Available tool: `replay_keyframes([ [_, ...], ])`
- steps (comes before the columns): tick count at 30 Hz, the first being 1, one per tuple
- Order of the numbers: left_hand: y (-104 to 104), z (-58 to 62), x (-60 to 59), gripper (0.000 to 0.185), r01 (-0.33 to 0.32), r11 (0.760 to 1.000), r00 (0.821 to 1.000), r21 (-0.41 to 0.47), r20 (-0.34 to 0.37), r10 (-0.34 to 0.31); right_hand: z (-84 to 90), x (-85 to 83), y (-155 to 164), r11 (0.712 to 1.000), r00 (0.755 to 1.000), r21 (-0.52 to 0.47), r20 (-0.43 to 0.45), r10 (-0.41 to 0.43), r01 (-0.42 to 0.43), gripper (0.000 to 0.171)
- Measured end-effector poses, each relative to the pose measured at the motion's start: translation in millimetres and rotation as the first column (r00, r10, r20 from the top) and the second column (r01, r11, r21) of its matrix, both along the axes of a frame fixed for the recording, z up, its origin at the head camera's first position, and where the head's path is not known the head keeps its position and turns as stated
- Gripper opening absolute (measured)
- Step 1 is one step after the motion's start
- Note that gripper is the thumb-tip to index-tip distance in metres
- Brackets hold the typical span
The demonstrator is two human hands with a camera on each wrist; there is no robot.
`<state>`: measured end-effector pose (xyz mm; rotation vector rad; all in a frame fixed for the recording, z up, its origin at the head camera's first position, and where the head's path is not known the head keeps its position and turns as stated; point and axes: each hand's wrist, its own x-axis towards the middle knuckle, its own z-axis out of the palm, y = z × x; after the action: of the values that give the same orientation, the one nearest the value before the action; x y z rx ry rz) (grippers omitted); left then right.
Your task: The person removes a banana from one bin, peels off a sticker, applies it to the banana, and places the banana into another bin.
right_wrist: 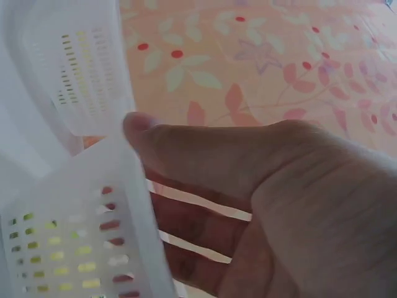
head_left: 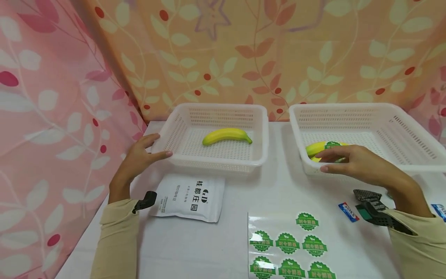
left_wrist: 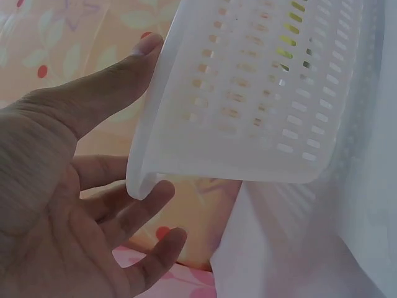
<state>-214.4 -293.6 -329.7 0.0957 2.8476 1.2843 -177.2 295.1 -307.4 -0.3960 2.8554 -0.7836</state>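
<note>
The left basket (head_left: 259, 128) is the landmark here: a white plastic tray, rectangular, walls and floor punched with slots, sitting on the white tabletop (head_left: 230, 240) against the leaf-print curtain. Inside it, one banana (head_left: 226, 136), smooth and yellow going green at the tips, lying flat with its long axis running left to right, stem end pointing right, curve arching toward the curtain.

The left hand (head_left: 139, 159) is at that basket's near left corner. From the left wrist view, thumb (left_wrist: 105, 81) on the outer wall, fingers (left_wrist: 133, 211) spread and nearly straight just under the rounded rim corner (left_wrist: 144, 180); a loose, open grip, touching and not clamped.

To the right of the left basket, well apart, stands a second basket (head_left: 400, 128) of the same slotted white plastic, bigger in view. So two baskets. In its near left corner lies a second banana (head_left: 315, 149), yellow, wearing a round green sticker (head_left: 332, 145), mostly hidden behind the right hand (head_left: 352, 161). That hand reaches over the rim with fingers extended; the wrist view shows the thumb (right_wrist: 139, 127) on the basket wall, fingers behind it, and I cannot tell whether they press the fruit.

In front of the left basket lies one flat white pouch (head_left: 189, 197) with dark print. Right of the pouch, a glossy sheet (head_left: 289, 248) carries round green scalloped stickers, seven in view. Further right, a small blue and red wrapper (head_left: 348, 212).
</note>
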Motion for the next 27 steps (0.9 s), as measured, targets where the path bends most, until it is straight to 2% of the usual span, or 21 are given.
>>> replay_keyframes([
  [6,0.3,1.5,2.2,0.102,-0.019,1.000,0.998,-0.010,0.052,0.020,17.6,-5.6,-24.8,0.994,0.994,-0.109,-0.113,0.003,-0.015,0.040],
  [13,-1.6,2.8,5.1,0.104,-0.039,0.999,0.996,0.003,0.080,0.039,32.8,-30.8,-87.9,0.974,0.984,-0.203,-0.162,0.072,-0.104,0.037],
  [22,-0.3,1.7,4.1,0.106,-0.043,0.999,0.995,0.014,0.087,0.042,33.5,-82.3,-160.4,0.953,0.984,-0.249,-0.082,0.157,-0.173,0.032],
  [27,1.0,0.2,1.5,0.105,-0.029,0.999,0.997,0.016,0.069,0.028,32.9,-104.3,-187.9,0.959,0.987,-0.238,0.012,0.162,-0.155,0.036],
])
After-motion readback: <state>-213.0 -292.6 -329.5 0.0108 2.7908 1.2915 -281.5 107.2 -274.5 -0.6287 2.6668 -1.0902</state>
